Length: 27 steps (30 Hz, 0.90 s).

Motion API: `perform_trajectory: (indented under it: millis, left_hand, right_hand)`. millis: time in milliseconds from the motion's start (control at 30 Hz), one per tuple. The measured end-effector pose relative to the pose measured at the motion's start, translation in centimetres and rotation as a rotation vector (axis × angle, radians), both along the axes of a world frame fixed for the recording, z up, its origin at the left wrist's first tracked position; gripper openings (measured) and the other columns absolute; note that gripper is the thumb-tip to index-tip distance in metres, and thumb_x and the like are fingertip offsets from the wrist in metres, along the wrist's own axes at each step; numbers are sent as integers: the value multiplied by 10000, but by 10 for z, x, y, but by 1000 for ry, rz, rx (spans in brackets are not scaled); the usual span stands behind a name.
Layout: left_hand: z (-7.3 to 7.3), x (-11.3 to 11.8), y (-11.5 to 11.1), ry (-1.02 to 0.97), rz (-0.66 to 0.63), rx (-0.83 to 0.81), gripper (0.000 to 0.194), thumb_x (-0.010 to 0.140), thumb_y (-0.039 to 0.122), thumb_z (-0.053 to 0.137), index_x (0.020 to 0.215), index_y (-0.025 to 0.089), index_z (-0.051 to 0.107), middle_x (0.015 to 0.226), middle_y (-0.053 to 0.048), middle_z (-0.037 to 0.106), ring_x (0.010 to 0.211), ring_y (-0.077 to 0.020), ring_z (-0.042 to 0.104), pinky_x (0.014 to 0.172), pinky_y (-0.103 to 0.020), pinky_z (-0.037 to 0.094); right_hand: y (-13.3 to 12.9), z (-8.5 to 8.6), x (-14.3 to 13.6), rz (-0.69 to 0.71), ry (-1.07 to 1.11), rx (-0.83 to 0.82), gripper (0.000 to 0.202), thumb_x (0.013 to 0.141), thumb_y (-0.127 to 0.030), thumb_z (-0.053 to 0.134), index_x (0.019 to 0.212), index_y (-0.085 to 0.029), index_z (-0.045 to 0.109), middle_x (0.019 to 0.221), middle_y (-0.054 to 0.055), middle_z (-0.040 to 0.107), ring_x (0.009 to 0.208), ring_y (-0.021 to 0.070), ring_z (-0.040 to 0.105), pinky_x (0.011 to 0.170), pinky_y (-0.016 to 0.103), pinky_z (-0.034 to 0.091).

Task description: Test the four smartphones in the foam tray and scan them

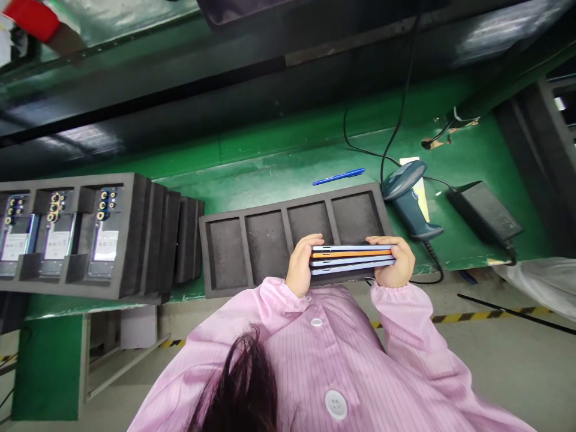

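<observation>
Several slim phone-like devices (353,260) are stacked flat between my two hands, most with pale blue edges and one with an orange edge. My left hand (303,264) grips the left ends of the stack, and my right hand (396,263) wraps round the right ends. The stack is held over the near right part of a black foam tray (288,211). The compartments that show in this tray hold nothing.
At the left, stacked foam trays (128,240) hold phone-like devices with camera rings. A blue pen (338,176) lies behind the tray. Right of it are a barcode scanner (411,201), cables and a black power adapter (486,213) on the green table (270,177).
</observation>
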<state>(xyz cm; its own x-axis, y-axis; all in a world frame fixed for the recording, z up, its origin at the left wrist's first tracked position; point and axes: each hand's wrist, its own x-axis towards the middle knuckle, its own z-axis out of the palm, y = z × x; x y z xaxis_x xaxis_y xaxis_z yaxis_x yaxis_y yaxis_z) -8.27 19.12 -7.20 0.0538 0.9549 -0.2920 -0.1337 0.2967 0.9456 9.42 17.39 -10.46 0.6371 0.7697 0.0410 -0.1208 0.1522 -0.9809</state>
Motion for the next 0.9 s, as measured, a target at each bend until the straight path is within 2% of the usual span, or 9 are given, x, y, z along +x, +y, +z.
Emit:
perform_trajectory:
  millis: [133,200,267,367,500,600,667,767,900]
  left_hand:
    - [-8,-3,-5,-326,58,-410,532,772,610,363,969,179,604,999,-75,620,836,-191,598,708,-330,466]
    - [-5,-2,-6,-442,77,-492,516,762,594,360,957,176,590,933,-74,622,755,-182,597,630,-306,458]
    - [8,-1,-7,-498,99,-468,475,758,549,375,945,167,587,909,-77,621,762,-183,596,633,-300,455]
    - [39,-3,-10,-570,81,-431,457,768,492,376,1003,155,575,966,-99,617,858,-216,600,695,-334,470]
    - [72,-9,-20,-580,-10,-262,561,766,558,417,1141,157,529,1137,-139,563,1049,-286,548,816,-419,470]
    - [71,-3,-26,-479,-24,88,876,571,679,620,1274,196,419,1270,-148,473,1188,-333,445,934,-456,422]
    - [62,10,-26,-416,67,296,1109,417,609,763,1351,255,280,1351,-134,394,1257,-328,370,1004,-454,365]
    - [54,29,-15,-449,227,301,1105,421,504,811,1345,333,230,1367,-93,392,1258,-278,386,1025,-431,342]
    - [60,23,2,-683,261,64,834,507,628,673,1219,247,463,1246,-107,526,1191,-325,453,974,-470,371]
  right_hand:
    - [4,-2,-3,-73,-19,-28,240,682,-290,398,575,-183,584,548,11,599,569,186,599,574,328,462]
    - [8,-2,-5,-144,-27,-56,269,698,-285,375,548,-186,574,518,9,583,530,174,576,534,308,443]
    - [12,-3,-6,-197,10,-80,297,708,-288,351,522,-188,560,491,11,571,501,167,561,508,297,432]
    - [18,-3,-6,-203,142,-94,317,713,-324,333,502,-194,531,469,11,557,477,165,559,495,298,439]
    - [27,-3,-12,-106,319,-102,323,714,-411,364,513,-201,506,479,10,545,476,175,550,492,319,444]
    - [38,7,-28,-70,390,-28,298,725,-429,394,532,-217,472,482,-9,504,479,174,525,498,328,437]
    - [45,23,-46,-105,389,45,298,758,-414,375,538,-227,445,484,-15,472,482,173,510,504,331,432]
    - [46,57,-74,-190,206,175,321,826,-362,325,594,-221,494,553,6,508,540,182,531,526,337,432]
    - [21,86,-93,-103,-420,495,287,833,-426,410,789,-207,590,726,58,596,686,229,577,606,395,438]
